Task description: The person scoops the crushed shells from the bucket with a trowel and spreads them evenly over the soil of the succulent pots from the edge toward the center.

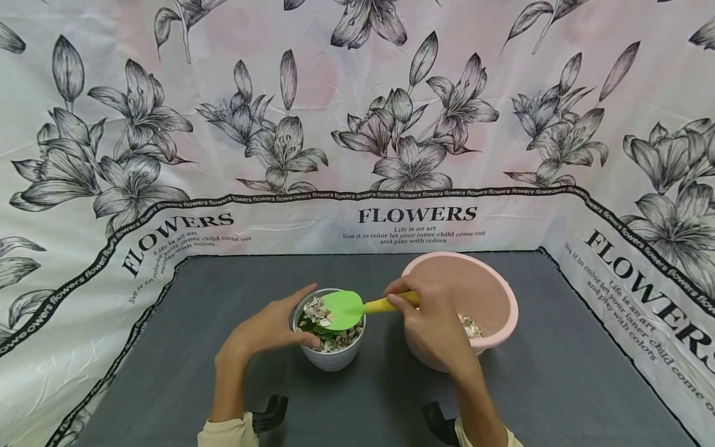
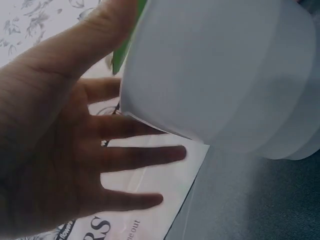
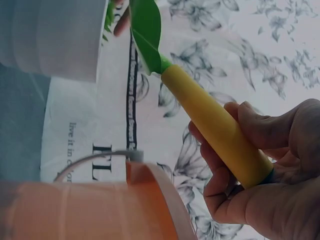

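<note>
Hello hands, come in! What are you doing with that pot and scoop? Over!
Left hand steadies the white pot, thumb on its rim. Right hand grips the scoop, its green blade over the pebbles. Pink bowl beside the pot, nothing blocking.

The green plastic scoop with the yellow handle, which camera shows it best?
The head view: the whole green plastic scoop with the yellow handle shows. The right wrist view shows mostly the handle; the left wrist view, a green sliver.

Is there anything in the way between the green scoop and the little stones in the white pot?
No, nothing visible blocks it. The green scoop, held by the right hand on its yellow handle, sits right over the pebbles in the white pot. The left hand only touches the pot's side and rim.
</note>
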Demonstrator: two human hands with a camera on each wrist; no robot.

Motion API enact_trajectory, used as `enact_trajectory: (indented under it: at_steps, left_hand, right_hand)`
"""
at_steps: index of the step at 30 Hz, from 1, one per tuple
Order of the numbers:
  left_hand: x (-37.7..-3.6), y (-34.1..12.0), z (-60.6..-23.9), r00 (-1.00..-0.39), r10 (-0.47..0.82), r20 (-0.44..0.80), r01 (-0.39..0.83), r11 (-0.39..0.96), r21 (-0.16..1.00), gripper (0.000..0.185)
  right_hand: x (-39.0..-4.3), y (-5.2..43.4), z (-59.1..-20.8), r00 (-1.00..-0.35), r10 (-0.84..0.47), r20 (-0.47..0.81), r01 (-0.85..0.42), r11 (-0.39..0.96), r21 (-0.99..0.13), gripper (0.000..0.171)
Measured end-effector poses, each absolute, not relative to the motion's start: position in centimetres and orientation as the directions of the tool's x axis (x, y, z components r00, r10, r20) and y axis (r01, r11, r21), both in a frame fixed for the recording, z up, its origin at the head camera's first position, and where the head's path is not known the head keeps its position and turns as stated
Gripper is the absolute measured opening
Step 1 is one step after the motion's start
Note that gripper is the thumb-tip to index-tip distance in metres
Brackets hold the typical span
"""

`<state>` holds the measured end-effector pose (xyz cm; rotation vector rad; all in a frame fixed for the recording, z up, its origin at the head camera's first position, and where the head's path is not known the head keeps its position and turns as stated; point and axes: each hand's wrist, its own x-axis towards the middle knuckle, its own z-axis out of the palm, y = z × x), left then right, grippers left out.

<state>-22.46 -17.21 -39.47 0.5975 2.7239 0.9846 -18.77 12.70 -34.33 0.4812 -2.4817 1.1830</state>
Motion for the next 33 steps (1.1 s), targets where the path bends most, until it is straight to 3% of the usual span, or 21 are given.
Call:
enact_trajectory:
  at_steps: [9, 14, 21, 33]
  left_hand:
    - [-22.8, -17.4, -40.1, -0.869, 0.487, -0.088, 0.318, 0.685, 0.656, 0.134]
    - [-22.8, -17.3, -40.1, -0.874, 0.475, -0.098, 0.299, 0.686, 0.663, 0.136]
    - [-22.6, -17.2, -39.7, -0.892, 0.439, -0.111, 0.265, 0.706, 0.657, 0.131]
    - [-22.4, -17.4, -39.6, -0.895, 0.44, -0.076, 0.277, 0.681, 0.678, 0.106]
  right_hand:
    - [-18.1, 10.3, -34.6, -0.863, -0.212, 0.459, -0.485, 0.607, -0.63, 0.013]
    - [-17.4, 9.0, -34.8, -0.825, -0.227, 0.518, -0.52, 0.663, -0.538, 0.014]
    - [-17.0, 7.8, -35.3, -0.692, -0.266, 0.672, -0.595, 0.737, -0.321, 0.015]
    - [-16.8, 7.4, -35.3, -0.671, -0.276, 0.688, -0.571, 0.785, -0.243, 0.015]
